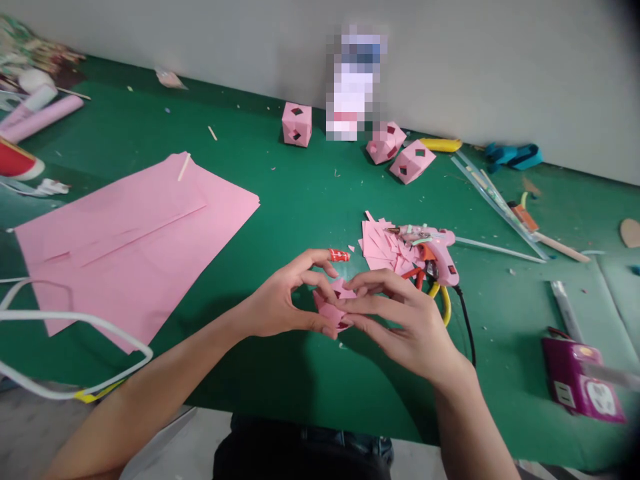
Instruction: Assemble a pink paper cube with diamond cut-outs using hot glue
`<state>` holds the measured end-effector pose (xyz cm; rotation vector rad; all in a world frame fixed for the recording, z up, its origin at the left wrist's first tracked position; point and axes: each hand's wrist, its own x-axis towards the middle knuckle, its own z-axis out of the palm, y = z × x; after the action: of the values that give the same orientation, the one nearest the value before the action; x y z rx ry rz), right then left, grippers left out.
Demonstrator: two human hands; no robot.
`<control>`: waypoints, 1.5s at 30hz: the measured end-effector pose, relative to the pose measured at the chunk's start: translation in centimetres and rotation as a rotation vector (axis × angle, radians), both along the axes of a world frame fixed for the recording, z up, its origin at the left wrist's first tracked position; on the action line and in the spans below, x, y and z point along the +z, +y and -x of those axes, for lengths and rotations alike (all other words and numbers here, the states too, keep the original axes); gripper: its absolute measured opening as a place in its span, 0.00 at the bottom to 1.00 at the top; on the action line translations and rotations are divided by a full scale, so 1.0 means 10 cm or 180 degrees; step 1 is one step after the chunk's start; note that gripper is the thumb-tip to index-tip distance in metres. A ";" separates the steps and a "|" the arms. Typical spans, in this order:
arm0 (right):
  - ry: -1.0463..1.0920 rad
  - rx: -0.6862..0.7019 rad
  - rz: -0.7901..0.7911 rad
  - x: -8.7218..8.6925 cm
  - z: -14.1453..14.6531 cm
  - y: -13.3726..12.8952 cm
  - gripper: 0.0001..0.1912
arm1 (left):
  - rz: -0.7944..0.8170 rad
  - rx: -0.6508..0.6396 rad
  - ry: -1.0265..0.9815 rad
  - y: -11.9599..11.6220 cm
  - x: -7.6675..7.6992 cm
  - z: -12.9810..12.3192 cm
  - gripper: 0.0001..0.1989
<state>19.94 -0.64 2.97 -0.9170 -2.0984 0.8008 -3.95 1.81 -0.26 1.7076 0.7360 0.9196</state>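
Between both hands, above the green table, is a small folded pink paper piece with cut openings. My left hand grips its left side with thumb and fingers; one fingertip wears a red patterned wrap. From the right, my right hand pinches the piece's upper and right edges, hiding part of it. Just beyond my right hand lie a pink glue gun and a pile of cut pink paper pieces. Three pink paper shapes with openings stand near the wall, one of them a cube.
Large pink sheets cover the left of the green table. A blurred phone-like screen leans on the wall. Yellow-handled pliers lie under the glue gun. At right are sticks and a purple box; a white wire frame stands at left.
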 end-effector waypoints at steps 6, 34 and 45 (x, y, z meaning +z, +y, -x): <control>0.0091 0.0159 0.0272 0.03 -0.01 -0.01 0.13 | 0.0203 -0.0178 -0.0260 0.00 -0.02 0.01 0.16; 0.0293 -0.1040 -0.0213 0.03 0.21 -0.05 0.08 | -0.1758 0.0780 -0.0366 -0.02 0.02 -0.10 0.12; 0.0192 -0.0960 -0.0500 0.01 0.21 -0.05 0.10 | -0.1791 0.0829 -0.0299 0.00 0.00 -0.15 0.09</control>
<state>17.86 -1.11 3.08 -1.0757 -1.8813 0.4944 -2.46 1.80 -0.25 2.0612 0.6858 1.4830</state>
